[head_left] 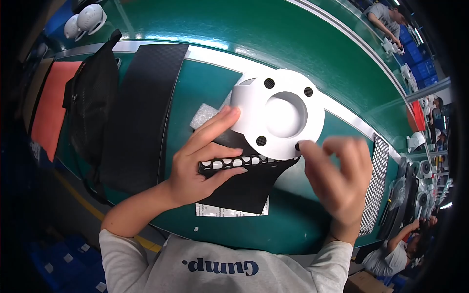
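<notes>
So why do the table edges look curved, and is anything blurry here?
Head view: the fisheye lens bends the green table toward the rim; the right hand is motion-blurred, the left hand and white round part sharp; ceiling lights glare on the table.

Bare green table (303,58) beyond; left, black sheets (141,112) (stacked flat).

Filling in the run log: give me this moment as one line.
left hand: holds perforated black strip | right hand: fingertip on white round housing rim | under: black sheet, green bench
</notes>
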`<move>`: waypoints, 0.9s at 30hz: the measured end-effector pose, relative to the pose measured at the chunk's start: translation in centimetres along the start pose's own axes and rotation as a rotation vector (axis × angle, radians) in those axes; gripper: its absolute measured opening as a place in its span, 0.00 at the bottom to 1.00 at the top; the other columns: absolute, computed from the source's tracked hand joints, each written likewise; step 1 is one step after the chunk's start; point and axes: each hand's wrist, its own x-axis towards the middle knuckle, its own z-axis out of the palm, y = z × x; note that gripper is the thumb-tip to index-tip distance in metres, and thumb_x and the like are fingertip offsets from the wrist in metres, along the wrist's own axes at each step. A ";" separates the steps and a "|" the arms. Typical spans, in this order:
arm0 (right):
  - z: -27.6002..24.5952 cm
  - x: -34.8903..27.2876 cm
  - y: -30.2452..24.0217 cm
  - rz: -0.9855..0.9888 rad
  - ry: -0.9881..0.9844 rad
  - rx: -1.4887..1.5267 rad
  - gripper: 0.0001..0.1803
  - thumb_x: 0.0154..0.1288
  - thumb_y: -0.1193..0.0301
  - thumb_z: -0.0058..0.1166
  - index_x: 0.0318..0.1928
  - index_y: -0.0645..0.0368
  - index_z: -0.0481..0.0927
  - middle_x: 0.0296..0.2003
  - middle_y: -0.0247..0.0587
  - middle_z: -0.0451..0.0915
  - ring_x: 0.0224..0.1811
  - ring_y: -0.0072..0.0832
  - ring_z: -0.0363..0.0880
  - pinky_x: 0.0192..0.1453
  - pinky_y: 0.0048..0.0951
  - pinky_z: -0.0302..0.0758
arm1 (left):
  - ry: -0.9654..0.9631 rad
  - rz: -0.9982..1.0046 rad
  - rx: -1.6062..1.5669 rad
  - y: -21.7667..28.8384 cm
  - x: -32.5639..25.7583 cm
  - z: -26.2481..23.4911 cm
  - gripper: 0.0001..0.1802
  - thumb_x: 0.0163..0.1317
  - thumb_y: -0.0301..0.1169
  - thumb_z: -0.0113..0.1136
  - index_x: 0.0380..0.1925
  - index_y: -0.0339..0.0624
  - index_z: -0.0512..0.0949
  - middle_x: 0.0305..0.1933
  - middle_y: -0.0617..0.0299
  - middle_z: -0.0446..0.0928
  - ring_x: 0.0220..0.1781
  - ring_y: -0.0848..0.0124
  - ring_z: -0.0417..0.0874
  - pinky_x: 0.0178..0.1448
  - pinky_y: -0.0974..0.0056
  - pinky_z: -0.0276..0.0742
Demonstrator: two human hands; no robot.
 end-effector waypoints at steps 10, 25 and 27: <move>-2.6 1.2 5.5 0.227 -0.118 0.411 0.18 0.58 0.60 0.46 0.39 0.62 0.76 0.28 0.44 0.68 0.31 0.33 0.68 0.35 0.29 0.66 | -0.011 -0.045 0.084 0.5 0.1 0.5 0.14 0.39 0.22 0.67 0.29 0.34 0.77 0.57 0.40 0.61 0.62 0.51 0.61 0.62 0.56 0.55; 0.0 1.5 5.3 0.211 0.021 1.048 0.08 0.54 0.70 0.53 0.27 0.63 0.73 0.17 0.43 0.75 0.19 0.36 0.74 0.24 0.27 0.68 | 0.042 0.083 0.132 1.8 -1.5 0.5 0.08 0.44 0.15 0.57 0.18 0.30 0.67 0.53 0.39 0.65 0.45 0.59 0.74 0.57 0.55 0.65; 2.7 1.5 7.3 0.074 0.162 0.836 0.06 0.50 0.73 0.54 0.28 0.61 0.73 0.22 0.42 0.76 0.24 0.38 0.75 0.26 0.30 0.69 | 0.051 -0.013 0.062 2.4 -2.0 0.2 0.08 0.43 0.14 0.57 0.18 0.29 0.67 0.55 0.39 0.63 0.47 0.58 0.73 0.60 0.54 0.62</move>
